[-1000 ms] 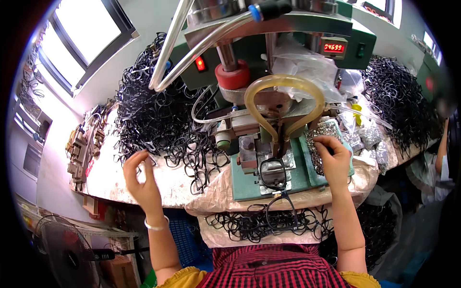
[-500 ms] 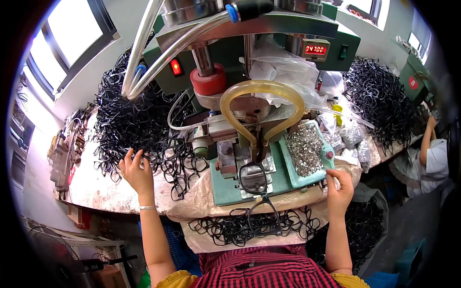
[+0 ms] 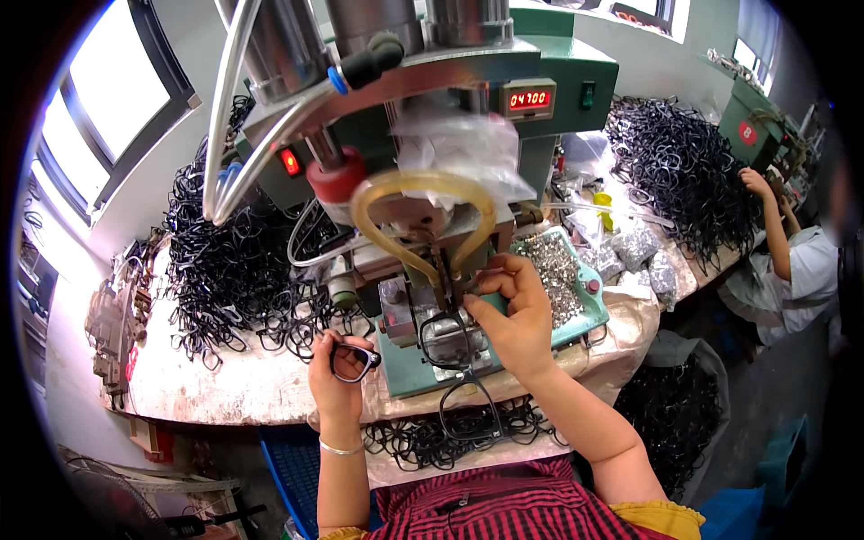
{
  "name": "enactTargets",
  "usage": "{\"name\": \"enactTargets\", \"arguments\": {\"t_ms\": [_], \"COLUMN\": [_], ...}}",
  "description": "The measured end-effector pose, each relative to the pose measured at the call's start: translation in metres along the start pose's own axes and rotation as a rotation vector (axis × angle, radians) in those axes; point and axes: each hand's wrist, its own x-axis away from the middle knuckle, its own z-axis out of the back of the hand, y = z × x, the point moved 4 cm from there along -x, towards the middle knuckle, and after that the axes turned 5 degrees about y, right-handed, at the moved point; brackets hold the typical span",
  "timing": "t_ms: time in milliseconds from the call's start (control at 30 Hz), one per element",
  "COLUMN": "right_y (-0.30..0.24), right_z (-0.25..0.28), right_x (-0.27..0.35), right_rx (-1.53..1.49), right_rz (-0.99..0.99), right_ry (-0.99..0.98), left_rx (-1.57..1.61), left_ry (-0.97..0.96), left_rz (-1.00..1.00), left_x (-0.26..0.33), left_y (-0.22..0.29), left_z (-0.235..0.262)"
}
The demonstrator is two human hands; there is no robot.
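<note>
Left hand (image 3: 337,378) grips a black frame (image 3: 354,361); right hand (image 3: 511,315) seemingly pinches something tiny.

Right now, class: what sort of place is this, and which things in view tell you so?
Most likely a small eyeglass-frame assembly workshop. Heaps of black spectacle frames cover the bench, a green bench press stands before the worker, and the left hand holds a black frame.
</note>
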Motion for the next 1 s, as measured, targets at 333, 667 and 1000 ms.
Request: {"name": "enactTargets", "arguments": {"t_ms": [333, 667, 1000], "right_y": [-0.038, 0.039, 0.031], "right_z": [-0.005, 0.118, 0.093], "right_x": [0.019, -0.007, -0.038], "right_rx": [0.089, 1.098, 1.06], "right_rz": [0.001, 0.365, 0.566], "right_ry": [-0.11, 0.124, 0.057], "left_rx": [-0.075, -0.042, -0.136], "left_ry": [-0.612, -0.514, -0.733], "left_rz": [0.257, 0.782, 0.646], "left_x": [0.122, 0.087, 0.096], "left_y": [0.064, -0.023, -0.022], "left_z": [-0.114, -0.13, -0.08]}}
